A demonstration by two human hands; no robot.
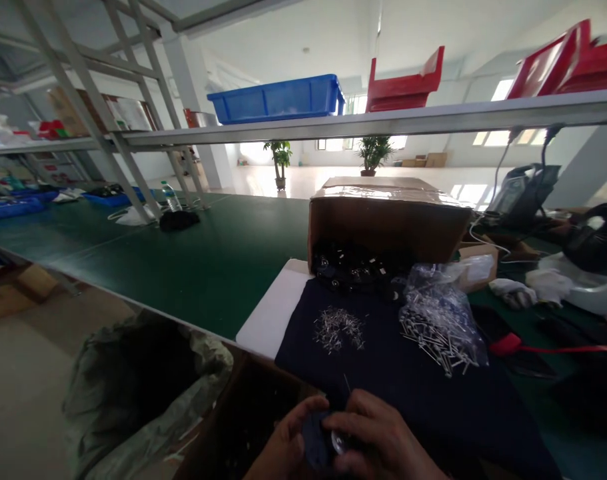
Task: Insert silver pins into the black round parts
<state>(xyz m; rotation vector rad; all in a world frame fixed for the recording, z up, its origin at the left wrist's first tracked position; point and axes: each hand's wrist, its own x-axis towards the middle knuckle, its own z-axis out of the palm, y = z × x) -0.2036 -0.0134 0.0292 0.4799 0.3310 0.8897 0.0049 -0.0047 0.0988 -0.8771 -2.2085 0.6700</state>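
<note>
Held thing: a small dark part (314, 441) with a shiny metal piece (339, 443) was between the hands, above the near edge of the cloth.
Hands: the left hand (282, 445) and the right hand (383, 437) were close together, and both pinched the part with bent fingers.
Ahead of hands: a dark blue cloth (408, 407) lay on the green bench (198, 280), and it carried a loose pile of metal pins (338, 329).
Right of pile: a clear plastic bag (440, 320) was full of pins.
Farthest ahead: an open cardboard box (388, 223) lay on its side, with dark parts (353, 267) at its mouth.

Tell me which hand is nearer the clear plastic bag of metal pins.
Right hand: nearer, below and left of the clear plastic bag of metal pins. Left hand: farther, left of the right hand.
</note>
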